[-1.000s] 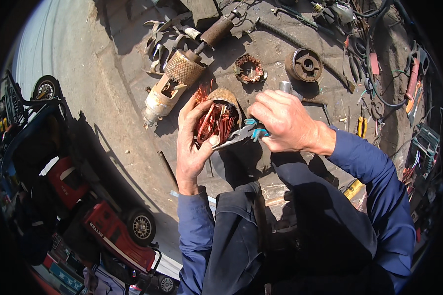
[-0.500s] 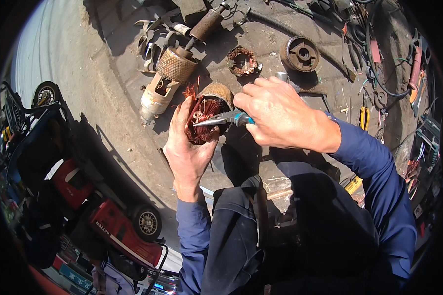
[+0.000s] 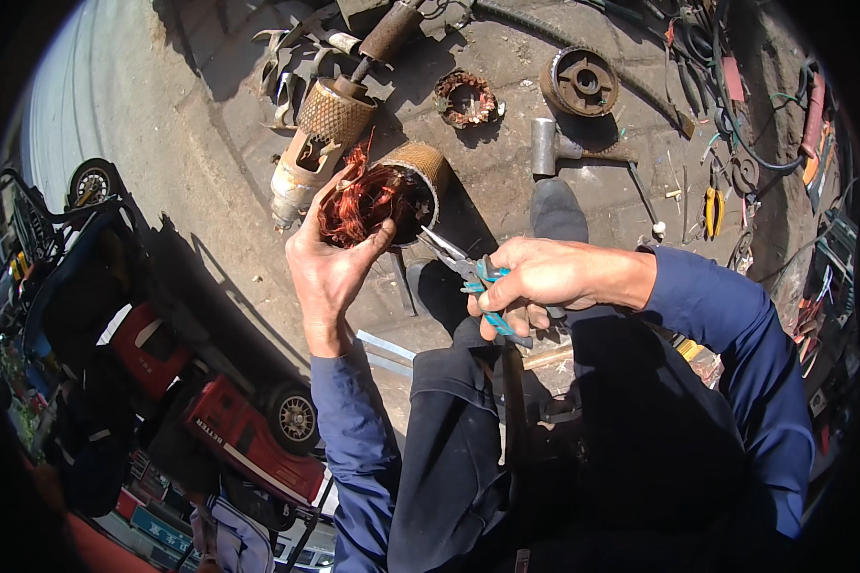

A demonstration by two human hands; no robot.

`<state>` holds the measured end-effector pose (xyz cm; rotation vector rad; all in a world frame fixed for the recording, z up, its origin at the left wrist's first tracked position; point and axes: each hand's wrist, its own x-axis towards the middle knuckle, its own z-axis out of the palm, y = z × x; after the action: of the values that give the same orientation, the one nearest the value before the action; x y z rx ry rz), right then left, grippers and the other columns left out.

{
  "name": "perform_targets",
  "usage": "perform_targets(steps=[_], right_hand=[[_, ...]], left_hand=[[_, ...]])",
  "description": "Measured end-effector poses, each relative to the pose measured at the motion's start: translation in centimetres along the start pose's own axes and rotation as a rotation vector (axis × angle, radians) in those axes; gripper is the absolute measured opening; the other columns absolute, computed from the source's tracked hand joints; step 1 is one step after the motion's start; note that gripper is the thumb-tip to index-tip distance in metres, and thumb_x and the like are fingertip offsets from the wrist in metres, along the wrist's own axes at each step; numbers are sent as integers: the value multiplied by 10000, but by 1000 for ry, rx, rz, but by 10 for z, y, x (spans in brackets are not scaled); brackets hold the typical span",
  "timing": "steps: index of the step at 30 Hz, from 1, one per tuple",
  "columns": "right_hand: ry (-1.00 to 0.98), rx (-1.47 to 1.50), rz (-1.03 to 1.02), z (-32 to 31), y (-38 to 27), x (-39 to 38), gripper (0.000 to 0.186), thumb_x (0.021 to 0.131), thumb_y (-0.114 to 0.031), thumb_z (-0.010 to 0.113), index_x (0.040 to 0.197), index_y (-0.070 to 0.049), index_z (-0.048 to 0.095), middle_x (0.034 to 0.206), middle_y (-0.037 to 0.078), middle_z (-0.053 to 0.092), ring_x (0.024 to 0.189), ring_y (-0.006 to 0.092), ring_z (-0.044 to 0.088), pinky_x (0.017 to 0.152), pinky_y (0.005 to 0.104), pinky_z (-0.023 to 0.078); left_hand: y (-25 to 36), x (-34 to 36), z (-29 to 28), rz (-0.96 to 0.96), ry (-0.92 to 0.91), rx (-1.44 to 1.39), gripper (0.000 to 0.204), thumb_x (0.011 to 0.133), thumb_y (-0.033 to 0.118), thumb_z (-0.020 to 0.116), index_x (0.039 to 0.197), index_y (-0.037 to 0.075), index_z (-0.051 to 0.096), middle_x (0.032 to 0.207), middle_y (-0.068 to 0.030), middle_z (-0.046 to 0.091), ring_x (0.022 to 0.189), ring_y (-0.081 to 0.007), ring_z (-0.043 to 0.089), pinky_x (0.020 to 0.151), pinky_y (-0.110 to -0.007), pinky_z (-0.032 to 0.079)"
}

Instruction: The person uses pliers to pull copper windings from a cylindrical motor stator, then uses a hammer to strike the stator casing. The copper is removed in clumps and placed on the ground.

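Note:
My left hand [image 3: 330,277] grips a tangle of red copper wire [image 3: 352,205] at the mouth of a rusty knurled cylinder [image 3: 419,165], its fingers partly hidden behind the wire. My right hand [image 3: 530,282] holds long-nose pliers with teal and black handles [image 3: 487,285], their tips pointing up-left beside the cylinder's lower right rim. Behind, a longer pale housing [image 3: 301,181] with a knurled section lies on the paving, near a ring with copper remnants [image 3: 463,98] and a round rusty metal end piece [image 3: 579,81].
A hammer [image 3: 554,148], yellow-handled pliers [image 3: 713,212], curved metal pieces [image 3: 282,62], cables [image 3: 721,53] and loose tools lie on the grimy paving [image 3: 215,143]. Red wheeled machinery [image 3: 248,449] stands at the left. My legs and feet occupy the lower middle.
Both hands shifted in the picture, my left leftward with the wire. The pliers' tips withdrew from the copper to the cylinder's right edge, and my right hand turned, showing its fingers and the handles.

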<state>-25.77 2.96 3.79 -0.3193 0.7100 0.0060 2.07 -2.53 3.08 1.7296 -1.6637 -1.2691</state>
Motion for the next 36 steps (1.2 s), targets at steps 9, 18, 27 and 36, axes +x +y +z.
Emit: perform_targets(steps=[9, 18, 27, 36], right_hand=[[74, 290, 42, 16, -8, 26, 224, 1073, -101, 583, 1098, 115, 638, 1024, 277, 777, 680, 245, 721, 555, 352, 556], [-33, 348, 55, 5, 2, 29, 250, 1088, -113, 578, 1165, 116, 643, 1082, 302, 778, 707, 256, 774, 553, 320, 608], [55, 383, 29, -8, 3, 38, 355, 925, -93, 640, 1115, 206, 674, 1006, 457, 727, 603, 396, 761, 487, 390, 628], [163, 435, 16, -21, 17, 48, 363, 887, -117, 651, 1089, 181, 690, 998, 465, 722, 566, 409, 738, 463, 397, 598]], left_hand=[[1, 0, 2, 22, 16, 3, 686, 784, 124, 953, 1425, 77, 714, 1237, -94, 828, 1139, -162, 778, 1030, -343, 597], [-6, 2, 1, 125, 28, 18, 716, 732, 130, 945, 1413, 100, 726, 1227, -134, 824, 1089, -207, 813, 959, -348, 632], [0, -7, -6, 213, 134, 247, 785, 690, 294, 908, 1438, 203, 685, 911, -164, 734, 852, -392, 738, 752, -489, 602], [-9, -9, 0, 204, 151, 235, 814, 697, 294, 907, 1469, 242, 657, 913, -195, 705, 843, -428, 721, 750, -512, 592]])
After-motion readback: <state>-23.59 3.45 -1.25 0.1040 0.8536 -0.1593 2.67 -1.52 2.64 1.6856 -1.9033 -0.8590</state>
